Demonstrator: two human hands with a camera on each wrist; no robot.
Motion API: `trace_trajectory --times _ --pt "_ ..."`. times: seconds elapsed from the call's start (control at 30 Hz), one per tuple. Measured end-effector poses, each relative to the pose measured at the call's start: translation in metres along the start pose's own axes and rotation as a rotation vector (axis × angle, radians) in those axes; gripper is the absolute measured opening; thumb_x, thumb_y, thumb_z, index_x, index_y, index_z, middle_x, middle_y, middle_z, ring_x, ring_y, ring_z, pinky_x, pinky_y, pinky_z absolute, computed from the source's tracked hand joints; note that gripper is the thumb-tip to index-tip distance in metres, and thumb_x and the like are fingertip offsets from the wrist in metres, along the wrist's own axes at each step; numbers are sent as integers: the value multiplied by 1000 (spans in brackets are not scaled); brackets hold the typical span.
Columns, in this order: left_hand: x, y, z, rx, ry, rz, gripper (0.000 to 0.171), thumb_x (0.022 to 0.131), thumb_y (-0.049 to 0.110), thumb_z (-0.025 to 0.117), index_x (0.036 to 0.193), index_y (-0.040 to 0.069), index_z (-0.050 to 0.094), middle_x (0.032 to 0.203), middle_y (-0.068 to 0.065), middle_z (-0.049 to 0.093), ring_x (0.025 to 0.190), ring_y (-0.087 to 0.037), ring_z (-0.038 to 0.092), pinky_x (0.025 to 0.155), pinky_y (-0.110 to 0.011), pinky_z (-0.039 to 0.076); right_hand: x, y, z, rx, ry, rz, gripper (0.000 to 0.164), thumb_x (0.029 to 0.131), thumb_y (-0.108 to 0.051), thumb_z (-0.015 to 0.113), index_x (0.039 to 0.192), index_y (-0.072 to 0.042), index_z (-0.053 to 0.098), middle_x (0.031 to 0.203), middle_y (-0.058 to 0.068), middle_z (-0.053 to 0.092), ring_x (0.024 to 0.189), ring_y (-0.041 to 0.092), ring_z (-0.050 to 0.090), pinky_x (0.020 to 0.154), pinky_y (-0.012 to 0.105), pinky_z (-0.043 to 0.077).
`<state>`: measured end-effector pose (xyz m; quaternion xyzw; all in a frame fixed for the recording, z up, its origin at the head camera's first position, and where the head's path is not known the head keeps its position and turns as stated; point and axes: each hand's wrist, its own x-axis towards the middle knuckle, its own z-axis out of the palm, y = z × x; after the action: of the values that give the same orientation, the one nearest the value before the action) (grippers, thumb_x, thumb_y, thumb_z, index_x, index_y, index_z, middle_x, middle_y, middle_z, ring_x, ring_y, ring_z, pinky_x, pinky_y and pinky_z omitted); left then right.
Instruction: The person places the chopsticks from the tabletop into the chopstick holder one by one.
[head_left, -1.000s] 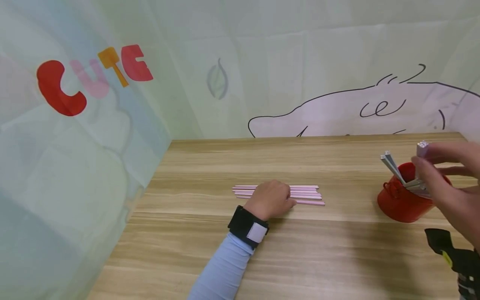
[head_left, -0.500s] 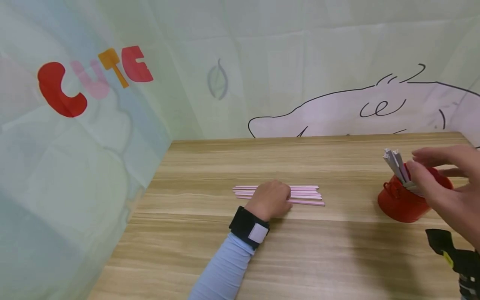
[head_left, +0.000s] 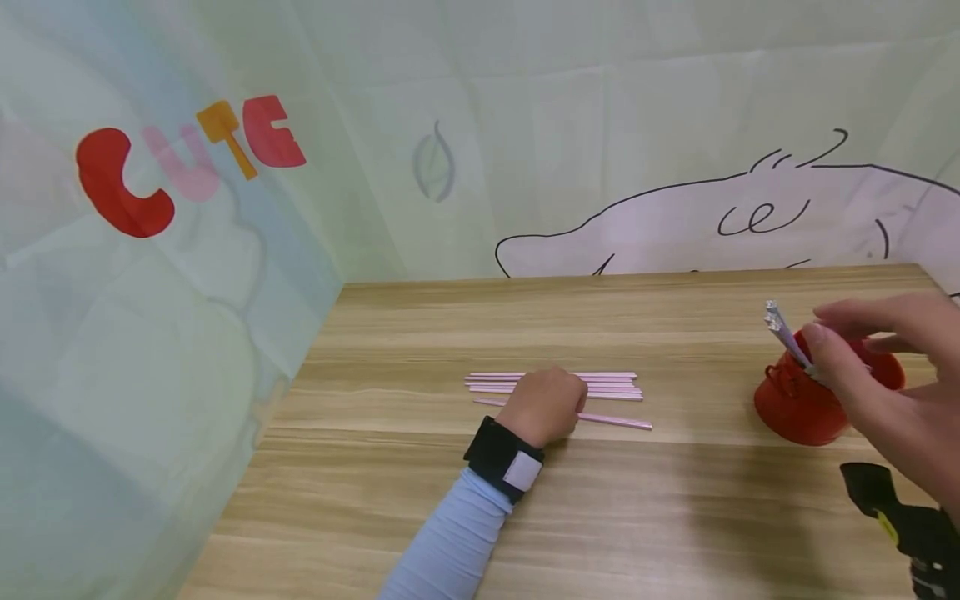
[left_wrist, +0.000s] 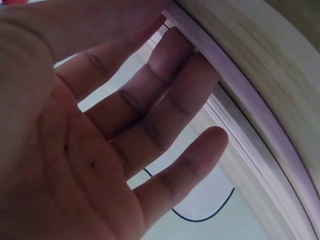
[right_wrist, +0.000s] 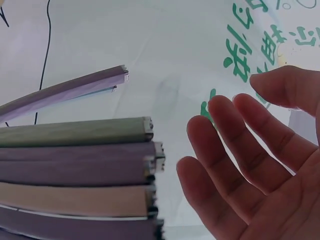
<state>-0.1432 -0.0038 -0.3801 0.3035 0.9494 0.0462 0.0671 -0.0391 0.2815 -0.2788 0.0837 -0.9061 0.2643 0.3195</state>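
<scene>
In the head view my left hand (head_left: 543, 406) holds a thin lilac stick (head_left: 618, 422) on the table, at its middle. The left wrist view shows the fingertips against that stick, the thumb partly over the forefinger; the exact pinch point is hidden. Behind it lie several similar sticks (head_left: 615, 390) side by side. At the right, a small red bucket (head_left: 798, 412) holds more sticks (head_left: 783, 335), leaning left. My right hand (head_left: 900, 375) hovers over the bucket's right side. In the right wrist view its fingers are loosely bent, apart from the stick ends (right_wrist: 80, 165), holding nothing.
The wooden table (head_left: 412, 325) ends at a pale fabric backdrop (head_left: 525, 125) with line drawings behind and coloured letters at the left. The bucket stands near the table's right side.
My right hand has let go of a stick bundle in the bucket, and the bundle leans left. My left hand has drawn one stick toward me, apart from the row and slightly turned.
</scene>
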Motion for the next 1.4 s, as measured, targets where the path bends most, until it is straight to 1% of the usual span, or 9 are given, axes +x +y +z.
trace_trajectory --times 0.2,0.4,0.53,0.6,0.8,0.97,1.03,1.2,1.4 --pt "-1 1 -1 15 -19 6 21 89 5 67 72 16 62 67 5 55 61 -11 53 52 -28 44 -2 -2 1 21 14 -30 30 91 -7 75 119 -1 71 110 19 68 94 39 61 86 1 30" --pt "-2 1 -3 -47 -4 30 16 89 4 67 78 15 61 72 4 56 65 -12 54 55 -27 42 -3 4 1 21 9 -72 32 87 -14 80 119 -16 75 107 9 71 88 28 64 79 2 35" --pt "-2 3 -6 -91 32 65 11 92 5 63 86 14 65 77 5 58 69 -10 54 59 -23 43 -1 -4 0 13 -10 -88 32 85 -16 82 117 -18 76 104 6 72 86 20 63 74 3 38" --pt "-2 5 -9 -113 46 89 9 95 7 63 90 14 66 79 6 59 71 -9 54 61 -21 43 0 -12 -1 20 -23 -82 31 85 -15 82 115 -15 76 102 8 72 85 21 62 72 2 38" --pt "-5 11 -23 -164 127 187 3 98 17 65 97 15 67 83 8 59 72 -8 53 64 -19 43 2 -28 0 -1 -37 -107 30 83 -11 82 112 -8 75 103 8 71 85 20 63 82 0 34" --pt "-8 16 -32 -239 207 259 6 99 21 65 102 16 66 80 11 58 67 -6 51 60 -18 41 3 -34 2 31 -18 -195 38 75 -7 86 112 -11 76 97 5 73 84 2 62 85 1 36" --pt "-9 18 -35 -267 235 282 7 100 22 65 103 16 65 79 11 57 65 -5 49 58 -17 40 3 -35 3 25 -19 -220 41 73 -8 87 112 -11 76 95 5 73 83 3 64 84 1 36" --pt "-13 21 -41 -315 301 332 8 99 22 65 105 16 65 79 11 58 63 -2 48 56 -15 39 4 -38 6 -36 -35 -260 42 73 -12 88 112 -8 75 94 5 73 75 21 66 85 0 33" --pt "-15 25 -45 -349 359 392 9 99 19 66 105 13 65 82 9 61 65 -1 49 58 -13 40 5 -41 9 -35 -37 -296 41 75 -19 87 111 -6 74 92 6 74 73 16 67 80 1 38"
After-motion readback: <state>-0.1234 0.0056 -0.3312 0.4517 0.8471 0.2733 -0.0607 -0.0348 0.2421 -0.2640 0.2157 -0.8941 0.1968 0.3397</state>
